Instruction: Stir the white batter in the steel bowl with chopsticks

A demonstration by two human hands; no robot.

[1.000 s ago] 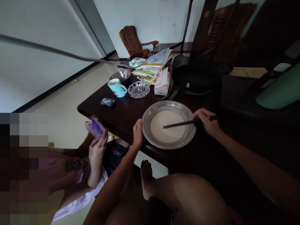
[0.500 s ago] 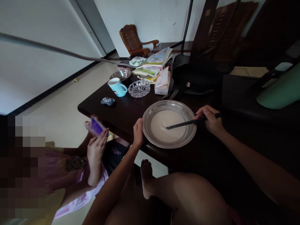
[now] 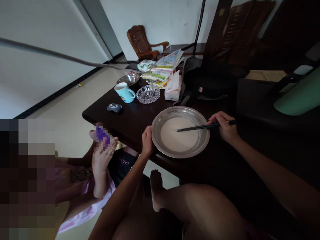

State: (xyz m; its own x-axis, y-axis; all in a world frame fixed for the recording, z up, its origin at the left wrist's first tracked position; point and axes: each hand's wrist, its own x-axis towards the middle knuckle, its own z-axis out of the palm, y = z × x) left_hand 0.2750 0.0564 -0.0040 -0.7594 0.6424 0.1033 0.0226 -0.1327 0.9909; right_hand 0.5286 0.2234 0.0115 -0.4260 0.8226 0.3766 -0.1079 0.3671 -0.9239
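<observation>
A wide metal bowl [image 3: 181, 154] rests on the dark table near its front edge. Inside it is a pale, creamy liquid batter [image 3: 178, 140]. My left hand [image 3: 147, 141] grips the bowl's left rim, thumb uppermost. In my right hand [image 3: 225, 128], at the bowl's right side, is a pair of dark chopsticks [image 3: 195, 127]. They slant nearly level across the rim, and their tips touch the batter close to the middle of the bowl.
Behind the bowl stand a tissue pack [image 3: 173, 87], a glass ashtray [image 3: 148, 94], a light-blue mug [image 3: 125, 92], a game controller [image 3: 114, 107], a smaller metal bowl [image 3: 128, 79] and booklets [image 3: 160, 74]. Another person [image 3: 77, 180] sits at left with a blurred device. A green bottle [image 3: 297, 96] is at right.
The chopstick tips have shifted slightly up and away from me within the batter, and the sticks lie flatter. My left hand stays on the rim.
</observation>
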